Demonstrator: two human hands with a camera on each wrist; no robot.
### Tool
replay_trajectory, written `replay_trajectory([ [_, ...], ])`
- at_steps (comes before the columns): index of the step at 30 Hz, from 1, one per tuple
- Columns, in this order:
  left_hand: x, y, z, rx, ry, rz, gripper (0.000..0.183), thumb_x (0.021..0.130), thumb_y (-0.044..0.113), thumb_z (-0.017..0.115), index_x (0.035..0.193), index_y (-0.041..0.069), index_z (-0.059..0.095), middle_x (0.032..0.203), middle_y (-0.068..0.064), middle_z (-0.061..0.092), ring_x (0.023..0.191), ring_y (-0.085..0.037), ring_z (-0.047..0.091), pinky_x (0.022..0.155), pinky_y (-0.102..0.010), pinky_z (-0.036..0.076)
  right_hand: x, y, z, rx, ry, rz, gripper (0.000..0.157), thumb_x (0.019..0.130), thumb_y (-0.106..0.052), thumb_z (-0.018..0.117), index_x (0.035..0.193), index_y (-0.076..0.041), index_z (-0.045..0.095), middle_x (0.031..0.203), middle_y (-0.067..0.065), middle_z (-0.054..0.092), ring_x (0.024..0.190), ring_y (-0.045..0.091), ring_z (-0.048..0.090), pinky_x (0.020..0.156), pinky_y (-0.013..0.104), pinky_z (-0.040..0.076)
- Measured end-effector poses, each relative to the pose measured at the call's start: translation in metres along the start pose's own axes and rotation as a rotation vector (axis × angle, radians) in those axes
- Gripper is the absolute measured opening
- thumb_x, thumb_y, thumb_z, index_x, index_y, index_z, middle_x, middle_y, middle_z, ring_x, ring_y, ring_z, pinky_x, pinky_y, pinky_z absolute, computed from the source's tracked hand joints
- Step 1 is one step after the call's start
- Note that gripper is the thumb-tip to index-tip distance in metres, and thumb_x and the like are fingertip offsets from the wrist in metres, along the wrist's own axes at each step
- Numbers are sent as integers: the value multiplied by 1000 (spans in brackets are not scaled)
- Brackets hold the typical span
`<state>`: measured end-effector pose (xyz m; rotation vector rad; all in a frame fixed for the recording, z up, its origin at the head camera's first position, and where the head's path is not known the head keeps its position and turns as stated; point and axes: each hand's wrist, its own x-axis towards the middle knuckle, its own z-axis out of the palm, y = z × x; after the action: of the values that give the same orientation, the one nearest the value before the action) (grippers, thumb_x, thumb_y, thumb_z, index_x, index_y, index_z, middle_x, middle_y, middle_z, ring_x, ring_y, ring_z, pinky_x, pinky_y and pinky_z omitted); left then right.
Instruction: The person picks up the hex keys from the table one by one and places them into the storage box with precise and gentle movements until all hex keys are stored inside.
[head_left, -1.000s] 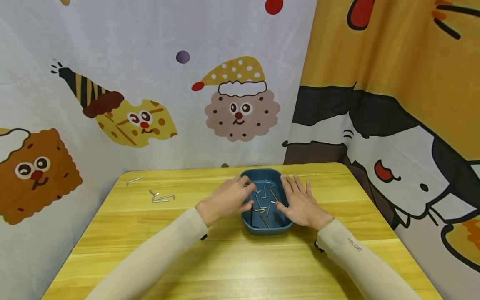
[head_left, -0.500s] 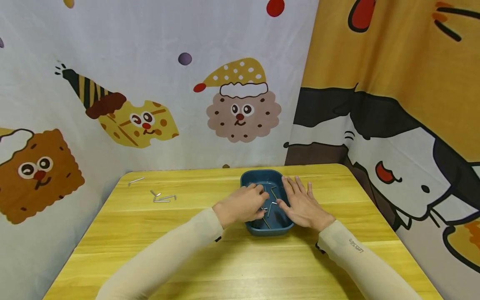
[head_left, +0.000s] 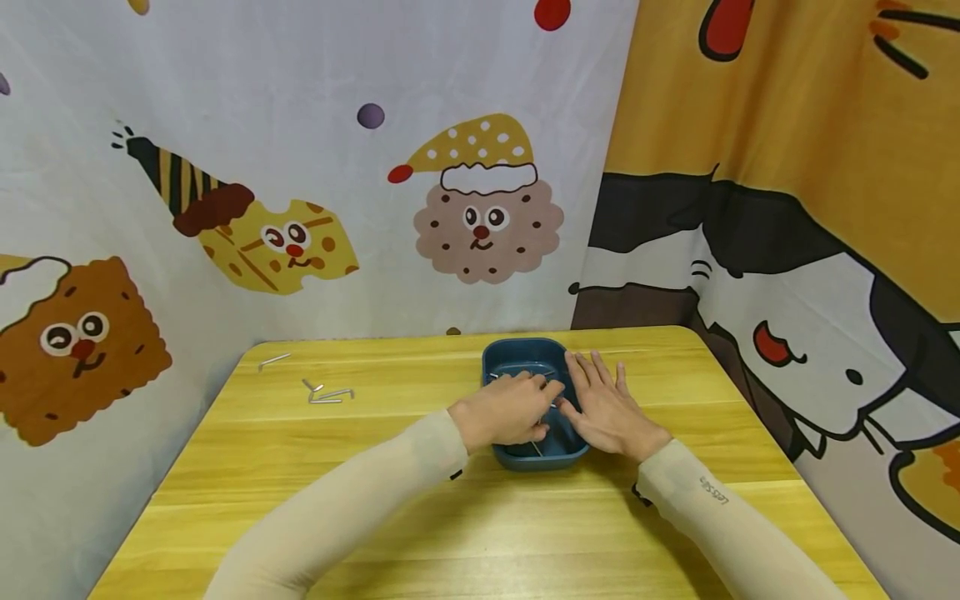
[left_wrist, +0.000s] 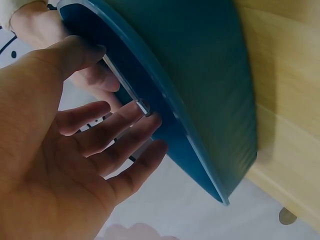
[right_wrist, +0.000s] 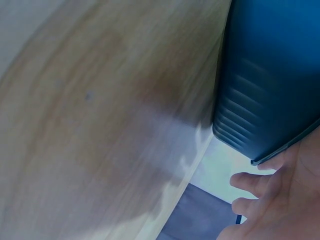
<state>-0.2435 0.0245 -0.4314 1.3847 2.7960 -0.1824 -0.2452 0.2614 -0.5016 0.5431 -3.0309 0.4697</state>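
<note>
A dark blue tray [head_left: 521,345] with rounded corners stands near the back of the table, with hex keys inside. My left hand [head_left: 504,408] reaches into it from the left and covers most of them. In the left wrist view, its fingers are spread and loosely bent, and a thin hex key [left_wrist: 122,80] runs from the thumb tip to the fingertips without a clear grip. A gold key [head_left: 537,449] shows below that hand. My right hand [head_left: 611,412] rests with straight fingers along the tray's right rim, its thumb over the inside; in the right wrist view the tray's outer wall [right_wrist: 265,75] shows.
Several silver hex keys [head_left: 326,401] lie in a loose group on the left of the wooden table [head_left: 465,542]. A single key [head_left: 274,360] lies behind them near the table's back left corner. A printed cloth [head_left: 300,67] hangs behind the table.
My left hand has moved right across the inside of the tray, hiding more of the keys. My right hand stays at the right rim.
</note>
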Motion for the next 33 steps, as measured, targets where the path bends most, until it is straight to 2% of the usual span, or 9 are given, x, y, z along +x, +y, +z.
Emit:
replay_trajectory([
  [7, 7, 9, 1, -9, -60, -10, 69, 115, 48, 75, 172, 19, 51, 160, -8, 72, 140, -27, 75, 113, -45, 68, -2, -1, -1, -13, -1, -15, 85, 123, -48, 51, 187, -6, 15, 193, 27, 22, 181, 57, 10, 138, 91, 2],
  [10, 9, 12, 0, -12, -67, -11, 69, 115, 49, 75, 172, 19, 51, 158, -7, 72, 138, -25, 75, 113, -45, 68, -2, 0, -1, -16, 3, -20, 84, 123, -47, 51, 187, -6, 16, 192, 28, 23, 181, 58, 10, 137, 91, 3],
  [20, 10, 14, 0, -12, -48, -6, 68, 116, 48, 73, 173, 19, 48, 154, -6, 73, 134, -24, 77, 111, -45, 69, -2, 0, -1, -12, -5, -14, 84, 122, -41, 54, 187, -5, 14, 193, 29, 21, 181, 57, 8, 137, 91, 2],
  [27, 6, 11, 2, -8, -30, -1, 63, 117, 47, 72, 171, 20, 53, 152, -5, 74, 131, -23, 78, 108, -43, 70, -1, -1, 0, -12, 3, -6, 85, 122, -44, 53, 188, -6, 14, 193, 27, 22, 182, 56, 7, 138, 90, 1],
  [33, -1, 7, 5, 36, 4, 6, 59, 118, 48, 68, 169, 21, 56, 151, -4, 76, 128, -20, 80, 104, -39, 71, 0, -2, 1, -20, 8, -4, 86, 123, -48, 53, 187, -6, 15, 193, 27, 23, 181, 57, 10, 138, 90, 2],
])
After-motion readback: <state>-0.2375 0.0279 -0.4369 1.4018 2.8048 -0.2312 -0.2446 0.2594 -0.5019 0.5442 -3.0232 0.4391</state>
